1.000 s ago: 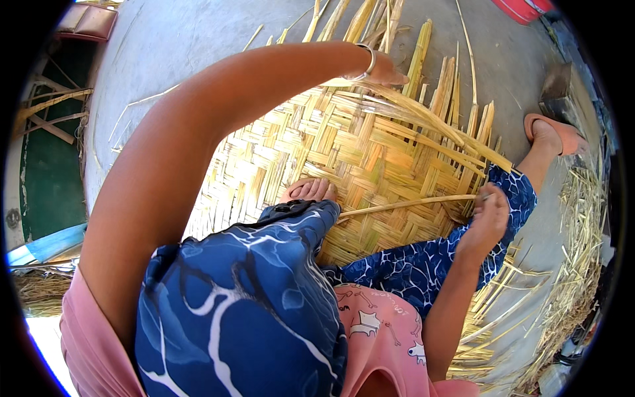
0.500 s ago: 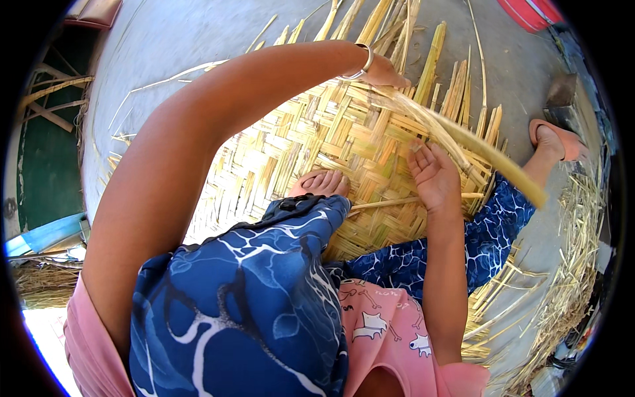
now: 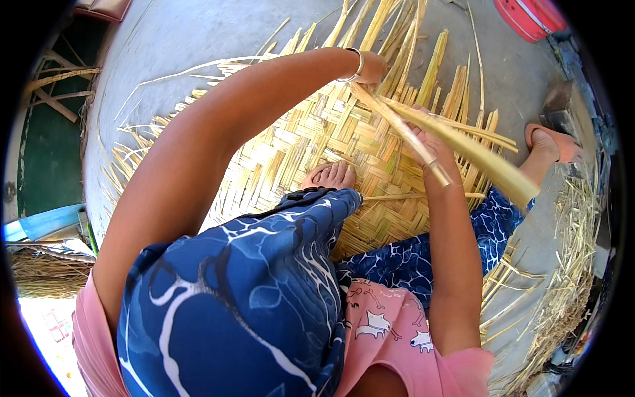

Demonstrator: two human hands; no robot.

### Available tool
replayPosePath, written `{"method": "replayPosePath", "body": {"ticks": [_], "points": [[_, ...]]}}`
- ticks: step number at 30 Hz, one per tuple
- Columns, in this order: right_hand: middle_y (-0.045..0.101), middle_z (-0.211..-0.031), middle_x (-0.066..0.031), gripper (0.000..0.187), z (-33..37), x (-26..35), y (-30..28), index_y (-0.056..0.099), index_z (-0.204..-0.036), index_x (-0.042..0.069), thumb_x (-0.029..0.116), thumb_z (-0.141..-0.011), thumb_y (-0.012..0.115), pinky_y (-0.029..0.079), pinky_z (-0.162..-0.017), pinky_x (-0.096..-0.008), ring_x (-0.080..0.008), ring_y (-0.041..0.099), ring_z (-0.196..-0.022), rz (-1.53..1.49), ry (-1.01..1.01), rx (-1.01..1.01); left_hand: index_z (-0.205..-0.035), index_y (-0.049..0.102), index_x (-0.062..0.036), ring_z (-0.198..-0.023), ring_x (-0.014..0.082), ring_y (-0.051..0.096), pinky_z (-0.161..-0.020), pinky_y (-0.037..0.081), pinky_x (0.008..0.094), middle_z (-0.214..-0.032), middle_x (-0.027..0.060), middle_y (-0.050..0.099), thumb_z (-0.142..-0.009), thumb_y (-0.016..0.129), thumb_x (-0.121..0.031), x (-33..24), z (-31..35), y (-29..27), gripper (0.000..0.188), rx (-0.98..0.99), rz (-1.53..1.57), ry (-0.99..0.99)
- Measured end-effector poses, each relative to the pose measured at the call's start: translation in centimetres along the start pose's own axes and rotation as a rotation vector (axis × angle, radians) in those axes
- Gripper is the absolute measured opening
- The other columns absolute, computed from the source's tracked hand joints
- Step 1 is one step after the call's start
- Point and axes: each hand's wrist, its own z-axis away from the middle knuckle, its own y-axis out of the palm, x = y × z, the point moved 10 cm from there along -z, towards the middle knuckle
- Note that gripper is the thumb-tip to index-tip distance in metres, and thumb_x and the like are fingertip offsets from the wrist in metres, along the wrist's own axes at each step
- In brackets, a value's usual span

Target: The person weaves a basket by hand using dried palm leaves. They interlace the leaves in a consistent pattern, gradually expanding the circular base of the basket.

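Note:
Under me lies a woven mat (image 3: 317, 135) of flattened yellow reed strips, its far edge bristling with loose ends. My left hand (image 3: 372, 69), a bangle at its wrist, is closed on reed strips (image 3: 403, 131) at that edge, raised so their free ends point back toward me. One broad strip (image 3: 493, 165) slants to the right, blurred near its tip. Beneath these strips my right hand (image 3: 431, 140) reaches up at the mat's right side; the strips cover most of its fingers, so its grip is hidden.
My sandalled foot (image 3: 334, 175) presses on the mat, and the other sandal (image 3: 559, 142) stands off to the right. A short loose reed (image 3: 397, 196) lies across the weave. Dry straw (image 3: 562, 264) is heaped at the right; a red tub (image 3: 529, 16) stands far right.
My right hand has moved up under the raised strips, where before it was spread open over the mat. My left hand has shifted slightly left and nearer, and the strips have fanned apart.

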Motion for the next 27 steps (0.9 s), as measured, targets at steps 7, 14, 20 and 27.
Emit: {"method": "replayPosePath", "body": {"ticks": [7, 14, 20, 27], "points": [[0.056, -0.09, -0.0121, 0.019, -2.4, 2.2, 0.5, 0.053, -0.095, -0.001, 0.016, -0.087, 0.057, 0.053, -0.071, -0.0311, -0.0211, 0.058, -0.082, 0.099, -0.114, -0.03, -0.095, 0.066, -0.006, -0.082, 0.0218, 0.06, -0.074, 0.046, 0.0324, -0.087, 0.0086, 0.066, -0.074, 0.057, -0.012, -1.8, 0.1, -0.6, 0.024, 0.017, -0.015, 0.146], [0.061, -0.083, -0.0118, 0.029, -4.0, 3.5, 1.3, 0.055, -0.097, 0.001, 0.029, -0.089, 0.053, 0.05, -0.067, -0.0298, -0.02, 0.06, -0.076, 0.365, -0.132, -0.068, -0.088, 0.065, -0.0035, -0.08, 0.0214, 0.06, -0.071, 0.046, 0.0351, -0.082, 0.012, 0.065, -0.075, 0.054, -0.012, 1.4, -2.2, 0.2, 0.019, -0.139, 0.323, -0.03], [0.055, -0.063, -0.0059, 0.027, -5.2, 4.3, 3.4, 0.054, -0.093, 0.003, 0.03, -0.09, 0.051, 0.045, -0.047, -0.0238, -0.0132, 0.054, -0.053, 0.435, -0.152, -0.15, -0.083, 0.063, -0.0008, -0.067, 0.0211, 0.056, -0.061, 0.044, 0.0341, -0.074, 0.0113, 0.061, -0.07, 0.058, -0.015, -1.4, -0.2, -0.2, 0.02, 0.059, 0.195, 0.183], [0.052, -0.061, -0.0017, 0.028, -6.7, 4.0, 2.6, 0.052, -0.089, 0.008, 0.036, -0.088, 0.055, 0.041, -0.042, -0.0199, -0.0082, 0.051, -0.049, 0.601, -0.126, -0.178, -0.081, 0.062, -0.0025, -0.071, 0.0222, 0.055, -0.063, 0.044, 0.0342, -0.076, 0.011, 0.061, -0.071, 0.057, -0.015, -0.9, 1.3, -0.5, 0.017, -0.003, 0.307, 0.113]]}}
